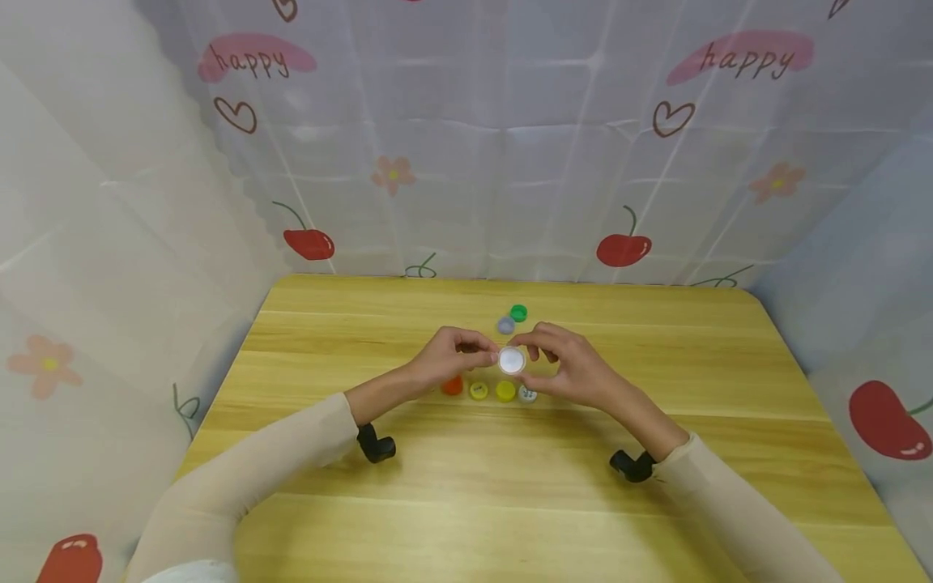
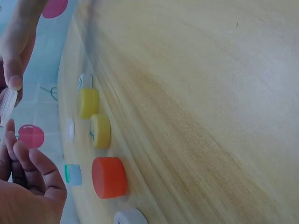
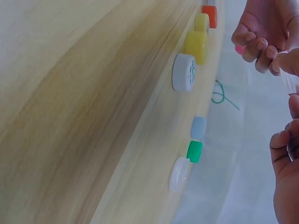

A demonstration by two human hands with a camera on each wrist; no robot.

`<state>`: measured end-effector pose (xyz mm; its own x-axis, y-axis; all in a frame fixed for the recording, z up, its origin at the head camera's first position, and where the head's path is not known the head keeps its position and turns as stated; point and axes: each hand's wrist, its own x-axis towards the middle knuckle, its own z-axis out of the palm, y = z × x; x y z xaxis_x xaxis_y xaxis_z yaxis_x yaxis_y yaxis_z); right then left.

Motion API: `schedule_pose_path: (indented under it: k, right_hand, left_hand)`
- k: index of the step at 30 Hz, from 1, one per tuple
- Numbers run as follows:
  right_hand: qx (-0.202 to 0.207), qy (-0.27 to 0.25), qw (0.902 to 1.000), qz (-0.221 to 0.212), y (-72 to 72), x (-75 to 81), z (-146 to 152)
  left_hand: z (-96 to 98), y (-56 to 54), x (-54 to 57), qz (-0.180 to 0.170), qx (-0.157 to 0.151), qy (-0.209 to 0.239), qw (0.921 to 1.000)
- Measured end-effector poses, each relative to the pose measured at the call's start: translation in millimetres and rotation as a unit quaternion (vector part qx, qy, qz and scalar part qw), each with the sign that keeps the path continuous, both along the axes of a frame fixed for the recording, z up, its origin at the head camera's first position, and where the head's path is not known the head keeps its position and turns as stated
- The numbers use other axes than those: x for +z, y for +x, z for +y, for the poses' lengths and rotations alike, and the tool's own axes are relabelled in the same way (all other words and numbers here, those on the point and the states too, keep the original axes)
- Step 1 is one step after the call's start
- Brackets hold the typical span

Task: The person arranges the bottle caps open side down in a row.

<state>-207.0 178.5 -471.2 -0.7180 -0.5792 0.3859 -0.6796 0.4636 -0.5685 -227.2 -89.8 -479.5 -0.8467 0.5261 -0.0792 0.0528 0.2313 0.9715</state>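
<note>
Between both hands, raised over the table, is a round white bottle cap (image 1: 512, 360), its flat face turned up in the head view. My left hand (image 1: 453, 356) pinches its left edge, with the thumb on the rim. From the other side my right hand (image 1: 572, 364) grips it, index finger at the far edge and thumb at the near edge. In the left wrist view the cap (image 2: 8, 106) appears edge-on, thin and translucent. The right wrist view shows the left hand (image 3: 268, 39) above the right hand (image 3: 288, 182), the cap partly hidden by fingers.
Below the hands sit an orange cap (image 1: 453, 385), two yellow caps (image 1: 478, 391) and a white cap (image 1: 528, 394) with print. Farther back are a pale cap (image 1: 506, 325) and a green cap (image 1: 518, 312). A printed curtain (image 1: 496, 162) hangs behind the wooden table (image 1: 452, 486).
</note>
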Motion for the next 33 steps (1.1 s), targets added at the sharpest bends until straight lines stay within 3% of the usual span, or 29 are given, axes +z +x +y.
schedule_pose_path:
  k: [8, 11, 14, 17, 18, 20, 22, 25, 29, 33]
  right_hand:
    - [0.004, 0.006, 0.9995, 0.032, 1.7, -1.6, -6.8]
    - [-0.004, 0.01, 0.9996, 0.026, 2.0, -3.2, -6.9]
    - [-0.021, 0.008, 0.9997, -0.004, 1.4, -4.8, -5.6]
    - [-0.036, -0.007, 0.9953, -0.09, -0.9, -5.4, -2.0]
    - [-0.034, -0.017, 0.9914, -0.125, -2.1, -5.8, -0.6]
    - [-0.022, -0.04, 0.9792, -0.198, -4.3, -6.1, 2.0]
    - [-0.001, -0.067, 0.9641, -0.257, -6.7, -6.0, 4.3]
    - [0.025, -0.106, 0.9454, -0.307, -9.6, -6.5, 5.6]
    - [0.047, -0.146, 0.9203, -0.36, -12.6, -8.6, 6.0]
    - [0.064, -0.161, 0.906, -0.386, -13.4, -11.1, 5.6]
  left_hand:
    - [-1.5, 0.6, -4.8, 0.046, 0.004, -0.008, 0.9989]
    - [-1.7, 1.6, -4.6, 0.064, 0.009, -0.009, 0.9979]
    - [-2.7, 2.0, -4.4, 0.101, 0.017, -0.012, 0.9947]
    - [-4.4, 1.9, -2.7, 0.177, 0.024, -0.036, 0.9833]
    - [-5.1, 1.9, -1.7, 0.211, 0.023, -0.045, 0.9762]
    - [-6.4, 2.3, 1.6, 0.294, 0.021, -0.067, 0.9533]
    - [-7.5, 2.7, 5.6, 0.381, 0.024, -0.086, 0.9201]
    - [-8.1, 3.4, 10.4, 0.471, 0.027, -0.094, 0.8768]
    - [-6.0, 4.6, 10.6, 0.534, 0.021, -0.093, 0.8404]
    - [-1.0, 6.8, 9.0, 0.574, 0.01, -0.09, 0.8141]
